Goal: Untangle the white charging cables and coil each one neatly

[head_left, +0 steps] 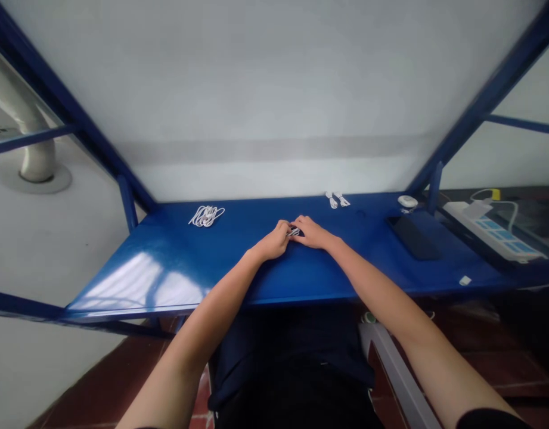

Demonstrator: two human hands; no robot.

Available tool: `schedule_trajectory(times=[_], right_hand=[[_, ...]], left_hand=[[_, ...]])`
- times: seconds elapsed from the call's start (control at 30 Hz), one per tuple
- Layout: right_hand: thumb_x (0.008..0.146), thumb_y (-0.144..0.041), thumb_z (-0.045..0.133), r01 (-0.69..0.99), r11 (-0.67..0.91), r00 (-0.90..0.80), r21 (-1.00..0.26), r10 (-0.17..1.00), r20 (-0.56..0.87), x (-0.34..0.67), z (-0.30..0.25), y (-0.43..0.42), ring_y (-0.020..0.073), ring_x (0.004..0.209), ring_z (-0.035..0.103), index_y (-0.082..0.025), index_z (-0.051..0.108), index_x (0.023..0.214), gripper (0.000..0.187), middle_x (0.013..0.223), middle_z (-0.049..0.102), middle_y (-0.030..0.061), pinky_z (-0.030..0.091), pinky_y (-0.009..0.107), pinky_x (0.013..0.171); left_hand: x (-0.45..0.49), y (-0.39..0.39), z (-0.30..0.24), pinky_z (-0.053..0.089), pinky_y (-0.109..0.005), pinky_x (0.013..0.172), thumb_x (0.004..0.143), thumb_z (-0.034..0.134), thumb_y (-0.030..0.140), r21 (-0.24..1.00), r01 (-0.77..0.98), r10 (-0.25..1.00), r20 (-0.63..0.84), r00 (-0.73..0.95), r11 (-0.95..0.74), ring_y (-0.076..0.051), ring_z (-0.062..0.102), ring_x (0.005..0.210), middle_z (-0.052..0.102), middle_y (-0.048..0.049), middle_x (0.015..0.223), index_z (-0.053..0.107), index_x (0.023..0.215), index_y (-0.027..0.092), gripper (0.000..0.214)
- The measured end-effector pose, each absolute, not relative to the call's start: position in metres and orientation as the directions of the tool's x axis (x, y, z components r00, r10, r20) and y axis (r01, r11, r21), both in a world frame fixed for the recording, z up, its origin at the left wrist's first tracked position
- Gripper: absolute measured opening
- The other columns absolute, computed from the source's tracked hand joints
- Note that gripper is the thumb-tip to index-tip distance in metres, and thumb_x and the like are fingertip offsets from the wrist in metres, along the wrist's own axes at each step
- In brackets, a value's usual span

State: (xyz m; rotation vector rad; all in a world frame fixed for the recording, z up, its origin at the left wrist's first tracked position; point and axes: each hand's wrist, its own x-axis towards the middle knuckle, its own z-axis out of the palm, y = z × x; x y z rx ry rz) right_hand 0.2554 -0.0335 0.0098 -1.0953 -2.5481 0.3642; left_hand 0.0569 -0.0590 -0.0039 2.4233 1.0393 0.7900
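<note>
Between my two hands, just over the middle of the blue table (238, 256), is a small white cable bundle (294, 232). The fingers of my left hand (275, 239) are closed on its left side. My right hand (310, 232) grips it from the right, thumb toward me and fingers on the far side. Parts of the bundle are hidden behind the fingers. Off to the left lies a looser coil of white cable (206, 215). Two neatly bundled white cables (337, 200) rest side by side near the table's back edge.
Toward the right are a black phone (412, 237), a white rounded case (407, 202) and a small white piece (465, 280). Beyond the table's right end sits a white power strip (493, 229) with a plugged-in cable. Blue frame posts (126, 202) rise at both sides.
</note>
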Motion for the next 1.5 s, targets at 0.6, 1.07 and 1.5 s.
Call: schedule_trajectory(times=[0.6,1.07,1.5], right_hand=[[0.097,-0.026,0.042,0.807,0.575,-0.577,-0.135,0.816,0.033,0.229,0.026,-0.061,0.0309,0.105,0.056,-0.009,0.059,0.107,0.026,0.106,0.062,0.0204,0.044,0.038,0.083],[0.083,-0.02,0.055,0.849,0.482,-0.499,-0.218,0.866,-0.027,0.231,0.042,-0.071,0.0256,0.084,0.065,-0.015,0.066,0.093,0.016,0.095,0.07,0.0158,0.042,0.028,0.067],[0.067,-0.021,0.058,-0.052,-0.19,-0.545,-0.98,0.828,-0.131,0.231,0.036,-0.062,0.0069,0.045,0.029,-0.019,0.053,0.081,0.015,0.053,0.041,-0.0076,0.019,0.019,0.042]], left_hand=[[0.052,-0.057,0.006,0.052,-0.03,0.082,0.083,0.057,0.017,0.634,0.572,0.854,0.367,0.368,-0.52,-0.017,0.067,0.085,0.073,-0.0034,0.09,0.068,0.098,0.019,0.019],[0.049,-0.061,0.011,0.048,-0.032,0.086,0.087,0.053,0.021,0.517,0.584,0.779,0.372,0.506,-0.626,-0.019,0.065,0.089,0.073,-0.0036,0.096,0.072,0.094,0.022,0.02],[0.065,-0.069,0.015,0.042,-0.026,0.066,0.096,0.042,0.033,0.528,0.573,0.722,0.669,0.174,-0.627,-0.013,0.056,0.066,0.064,-0.0038,0.071,0.066,0.078,0.017,0.034]])
